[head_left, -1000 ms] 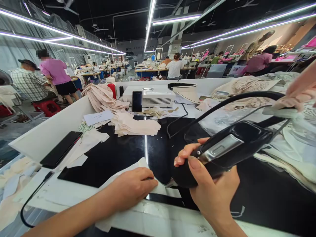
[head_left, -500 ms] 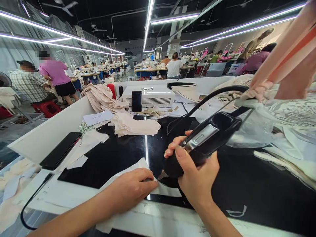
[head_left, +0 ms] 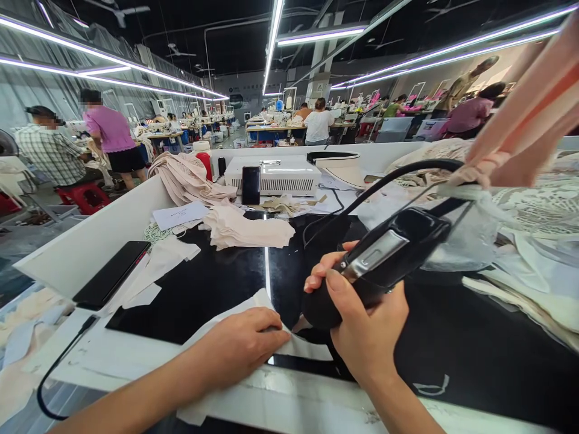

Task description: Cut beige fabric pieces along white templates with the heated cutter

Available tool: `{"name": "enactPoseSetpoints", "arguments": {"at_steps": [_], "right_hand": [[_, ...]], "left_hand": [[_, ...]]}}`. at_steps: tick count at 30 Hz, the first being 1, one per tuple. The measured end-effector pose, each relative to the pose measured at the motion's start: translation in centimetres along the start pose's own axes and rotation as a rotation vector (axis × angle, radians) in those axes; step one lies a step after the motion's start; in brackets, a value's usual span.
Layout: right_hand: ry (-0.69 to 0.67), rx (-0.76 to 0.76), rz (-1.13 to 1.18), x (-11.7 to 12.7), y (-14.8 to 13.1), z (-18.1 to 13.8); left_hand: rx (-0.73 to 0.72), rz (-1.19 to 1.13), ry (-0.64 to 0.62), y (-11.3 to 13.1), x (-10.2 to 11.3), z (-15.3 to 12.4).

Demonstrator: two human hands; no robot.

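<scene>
My right hand (head_left: 362,325) grips a black handheld cutting tool (head_left: 384,259) with a silver plate and a thick black cord (head_left: 398,175) arching away to the right. The tool's tip points down at a pale piece of fabric (head_left: 253,307) on the black tabletop (head_left: 217,283). My left hand (head_left: 239,343) lies flat on that fabric, fingertips close to the tool's tip. What the tip touches is hidden by my hands.
A black phone (head_left: 111,274) lies at the left edge. Folded beige cloth (head_left: 246,229), a white machine box (head_left: 274,175) with a phone leaning on it, and lace piles (head_left: 534,211) at right. Another person's arm (head_left: 529,132) reaches in at top right. Workers stand beyond.
My right hand and the tool moved left toward my left hand, then settled. The other person's arm rose at the top right. My left hand stayed put.
</scene>
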State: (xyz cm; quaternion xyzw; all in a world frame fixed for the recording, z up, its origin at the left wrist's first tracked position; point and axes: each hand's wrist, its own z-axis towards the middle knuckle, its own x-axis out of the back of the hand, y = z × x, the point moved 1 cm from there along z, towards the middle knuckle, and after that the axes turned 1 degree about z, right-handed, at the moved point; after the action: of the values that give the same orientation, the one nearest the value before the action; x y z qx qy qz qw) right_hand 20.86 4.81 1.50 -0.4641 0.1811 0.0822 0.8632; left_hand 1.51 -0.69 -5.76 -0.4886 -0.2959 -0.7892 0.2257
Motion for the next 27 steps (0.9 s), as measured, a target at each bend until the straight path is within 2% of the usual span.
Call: {"name": "enactPoseSetpoints", "arguments": {"at_steps": [6, 11, 16, 21, 27], "right_hand": [[-0.034, 0.001, -0.001, 1.5, -0.2, -0.4], [-0.043, 0.029, -0.006, 1.3, -0.3, -0.6], [-0.037, 0.035, 0.011, 1.0, -0.4, -0.6], [-0.025, 0.025, 0.035, 0.9, -0.4, -0.6], [-0.027, 0.019, 0.021, 1.1, -0.2, -0.7]], "left_hand": [[0.010, 0.009, -0.011, -0.7, 0.3, 0.2], [-0.011, -0.005, 0.002, -1.1, 0.8, 0.4], [-0.037, 0.047, 0.034, -0.4, 0.8, 0.8], [-0.004, 0.047, 0.010, 0.4, 0.3, 1.2], [0.025, -0.036, 0.039, 0.6, 0.2, 0.1]]}}
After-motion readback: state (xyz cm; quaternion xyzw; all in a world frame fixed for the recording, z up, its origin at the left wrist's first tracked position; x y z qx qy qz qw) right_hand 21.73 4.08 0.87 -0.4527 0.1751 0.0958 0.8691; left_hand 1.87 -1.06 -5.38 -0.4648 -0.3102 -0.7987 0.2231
